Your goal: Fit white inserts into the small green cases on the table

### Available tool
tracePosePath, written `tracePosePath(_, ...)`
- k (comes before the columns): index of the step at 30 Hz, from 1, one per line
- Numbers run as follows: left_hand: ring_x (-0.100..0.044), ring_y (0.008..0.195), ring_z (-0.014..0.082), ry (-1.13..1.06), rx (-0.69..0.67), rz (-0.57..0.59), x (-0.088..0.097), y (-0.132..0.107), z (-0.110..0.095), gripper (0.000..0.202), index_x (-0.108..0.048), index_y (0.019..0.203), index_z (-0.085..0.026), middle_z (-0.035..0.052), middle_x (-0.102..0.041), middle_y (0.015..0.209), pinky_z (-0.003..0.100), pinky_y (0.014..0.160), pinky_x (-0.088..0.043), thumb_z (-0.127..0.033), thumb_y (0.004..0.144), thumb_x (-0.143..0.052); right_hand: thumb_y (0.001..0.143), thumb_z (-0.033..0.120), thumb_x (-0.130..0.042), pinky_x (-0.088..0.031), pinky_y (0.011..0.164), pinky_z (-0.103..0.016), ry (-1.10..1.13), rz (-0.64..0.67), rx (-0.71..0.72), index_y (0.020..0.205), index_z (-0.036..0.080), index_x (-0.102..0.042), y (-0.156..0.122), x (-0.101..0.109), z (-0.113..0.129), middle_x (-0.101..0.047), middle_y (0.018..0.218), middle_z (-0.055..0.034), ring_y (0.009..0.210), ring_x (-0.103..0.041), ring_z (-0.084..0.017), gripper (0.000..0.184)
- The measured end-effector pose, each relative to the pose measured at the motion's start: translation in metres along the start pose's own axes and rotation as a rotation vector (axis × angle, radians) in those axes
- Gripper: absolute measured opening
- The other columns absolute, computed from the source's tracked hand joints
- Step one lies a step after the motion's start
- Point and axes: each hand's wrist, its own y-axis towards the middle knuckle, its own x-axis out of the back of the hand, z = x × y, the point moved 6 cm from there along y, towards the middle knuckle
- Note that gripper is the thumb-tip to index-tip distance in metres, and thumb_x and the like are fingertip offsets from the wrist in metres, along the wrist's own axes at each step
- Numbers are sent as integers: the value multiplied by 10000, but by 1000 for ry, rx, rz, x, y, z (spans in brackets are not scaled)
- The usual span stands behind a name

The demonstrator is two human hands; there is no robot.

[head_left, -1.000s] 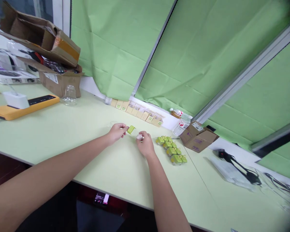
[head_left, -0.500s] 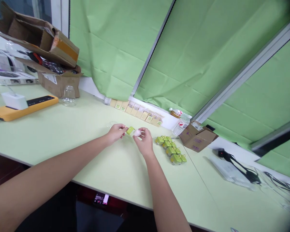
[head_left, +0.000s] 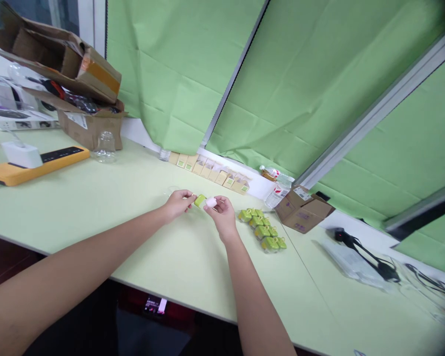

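Observation:
Above the middle of the table, my left hand (head_left: 179,204) is closed on a small green case (head_left: 200,200), pinched at its left end where a pale loop shows. Close to its right side, my right hand (head_left: 223,215) grips a small whitish-pink block (head_left: 211,202) between thumb and fingers. The block is right beside the case; whether the two touch I cannot tell. To the right of my right hand stand rows of similar green cases (head_left: 262,228) with yellowish loops and clear lower parts. A faint clear plastic piece (head_left: 171,190) lies behind my left hand.
Small tan boxes (head_left: 215,174) line the wall at the back. Plastic bottles (head_left: 276,194) and a cardboard box (head_left: 303,210) stand back right, with black cables (head_left: 374,259) beyond. At left are an orange power strip (head_left: 65,157), a clear jar (head_left: 106,148) and opened cartons (head_left: 91,128).
The whitish block has turned slightly in my right hand, showing a flatter, squarer side. My left hand and the green case stay almost where they were.

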Motion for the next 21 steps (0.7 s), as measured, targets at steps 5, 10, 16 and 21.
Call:
tracePosePath(5,-506,543,112,14,-16,2,1,4,4,337,-646,795,-174,-9,-566,624,222,503,-408,-501,719,-668,645,271,-759,-503,862,-333,91,21,-127,973,217,-543,-2,0,-4,-698,944,-31,865,-649,-155,396)
tracePosePath(10,-520,549,121,3,-27,-2,1,7,8,358,-643,784,-175,-8,-566,619,231,505,-421,-521,699,-683,651,257,-724,-521,895,-370,171,1,-156,953,223,-541,-3,0,-2,-698,900,-16,919,-663,-177,355)
tracePosePath(16,-507,516,115,-7,-31,4,1,7,7,361,-639,768,-178,-15,-562,602,244,518,-424,-530,698,-678,632,218,-740,-506,953,-369,259,-8,-181,915,215,-552,-5,-2,2,-694,867,-8,914,-665,-160,341)
tracePosePath(21,-570,647,145,-63,-78,28,1,5,1,377,-653,772,-168,27,-625,711,245,561,-436,-536,690,-676,660,252,-716,-530,898,-375,230,13,-194,960,216,-586,-4,-1,0,-688,887,-16,911,-669,-179,329)
